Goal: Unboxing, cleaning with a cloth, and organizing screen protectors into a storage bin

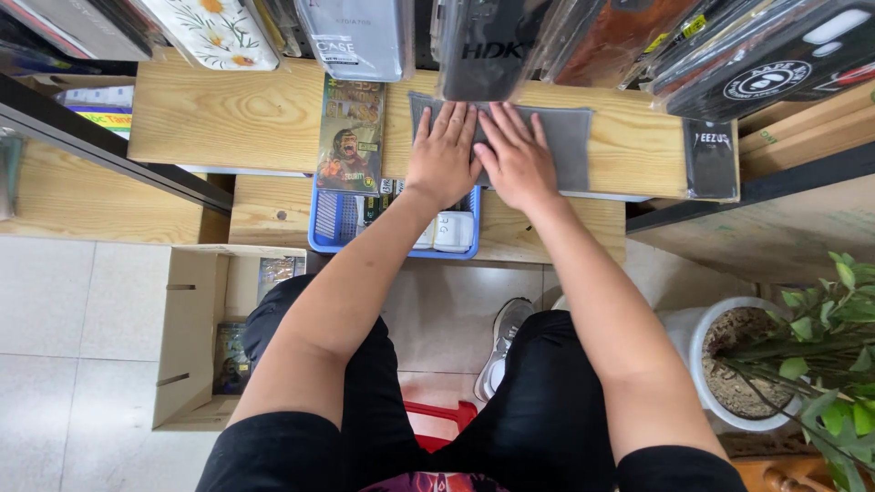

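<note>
Both your hands are flat, palms down, fingers spread, on the grey cloth [570,137]. Neither one grips anything; they just press on it. Your left hand [444,155] sits on the cloth's left part, your right hand [518,159] just beside it, index fingers touching or nearly so. The cloth lies spread on the light wood shelf [228,118], its top edge tucked under the hanging phone cases [488,41], w/ the right third of it bare.

Left of your left hand, touching or almost, lies a green pack [351,132] w/ an ape picture on it, upright on the shelf and overhanging the front edge. At the shelf's right end, a slim black pack [711,155] hangs over the edge too.

Below the shelf, under your left wrist, there's a blue basket [333,228] on a lower wood ledge, holding small white boxes and other bits; can't tell what exactly.

On the floor to your left stands an open cardboard box [187,337] w/ a few packs inside. To your right, a white pot [702,337] w/ a green plant [838,355]. You're seated in black trousers, one grey shoe [506,328] showing btw your knees, red stool [437,424] under you.
</note>
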